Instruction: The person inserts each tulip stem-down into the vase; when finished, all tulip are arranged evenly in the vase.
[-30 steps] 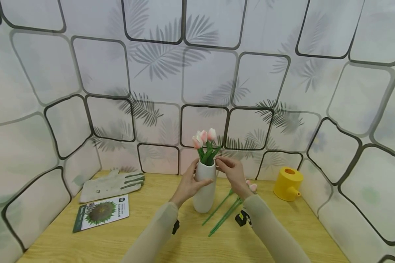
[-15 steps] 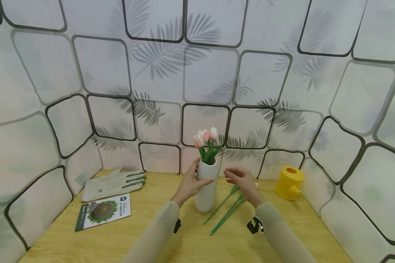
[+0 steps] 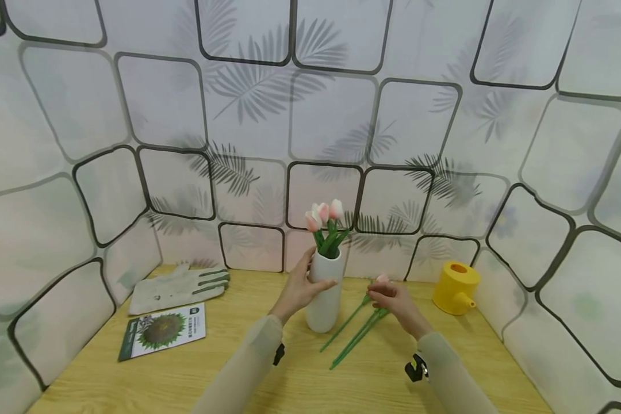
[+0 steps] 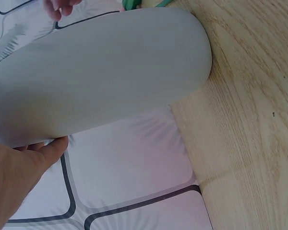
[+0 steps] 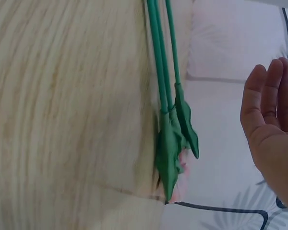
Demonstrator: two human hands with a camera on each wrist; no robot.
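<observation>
A white vase (image 3: 325,302) stands upright on the table, with several pink-and-white tulips (image 3: 323,216) and green leaves rising from its mouth. My left hand (image 3: 295,292) grips its left side, the thumb across the front; the left wrist view shows the fingers against the vase wall (image 4: 110,72). To the right, my right hand (image 3: 395,303) hovers over loose tulips (image 3: 361,339) lying on the table. In the right wrist view the fingers of my right hand (image 5: 271,110) are loosely bent and hold nothing, apart from the tulips' green leaves (image 5: 168,148).
A yellow watering can (image 3: 455,289) stands at the back right of the wooden table (image 3: 310,385). At the left lie pale work gloves (image 3: 178,289) and a seed packet (image 3: 164,332) with a flower picture. A patterned curtain (image 3: 253,190) surrounds the table.
My right hand has left the tulips at the vase's mouth and moved right and down over the loose tulips. My left hand keeps its hold on the vase.
</observation>
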